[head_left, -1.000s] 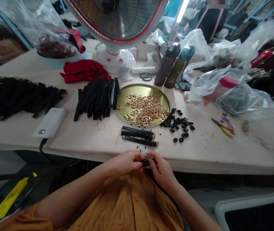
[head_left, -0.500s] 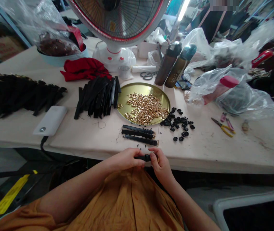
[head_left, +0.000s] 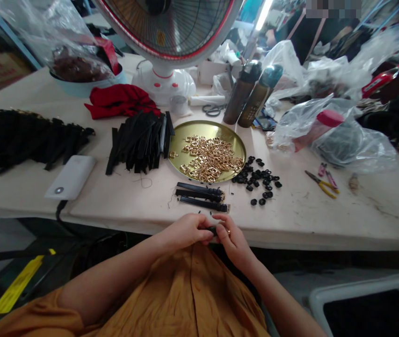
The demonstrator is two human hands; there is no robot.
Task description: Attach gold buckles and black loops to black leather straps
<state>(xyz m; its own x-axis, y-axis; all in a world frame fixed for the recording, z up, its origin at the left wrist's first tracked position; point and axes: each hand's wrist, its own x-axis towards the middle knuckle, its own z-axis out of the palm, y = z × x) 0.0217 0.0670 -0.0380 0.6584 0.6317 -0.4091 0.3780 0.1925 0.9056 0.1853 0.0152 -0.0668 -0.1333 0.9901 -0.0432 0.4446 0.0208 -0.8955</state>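
At the table's front edge, my left hand (head_left: 191,230) and my right hand (head_left: 231,238) are closed on one short black strap (head_left: 213,230), mostly hidden by the fingers. A bit of gold metal shows by my right fingers. Just beyond the hands lie several black straps (head_left: 201,204) with gold buckles at their right ends. Behind these is a round gold tray (head_left: 181,131) with a heap of gold buckles (head_left: 211,159). Small black loops (head_left: 263,180) are scattered right of the tray. A pile of black strips (head_left: 138,142) lies to its left.
A fan (head_left: 164,82) stands behind the tray, with two bottles (head_left: 241,96) to its right. Pliers (head_left: 321,185) and plastic bags (head_left: 343,135) lie on the right. A white power bank (head_left: 71,177) with a cable and more black straps (head_left: 24,138) are on the left.
My left fingers have closed further over the strap and moved nearer my right hand, so less of the strap shows. The whole view has shifted slightly.
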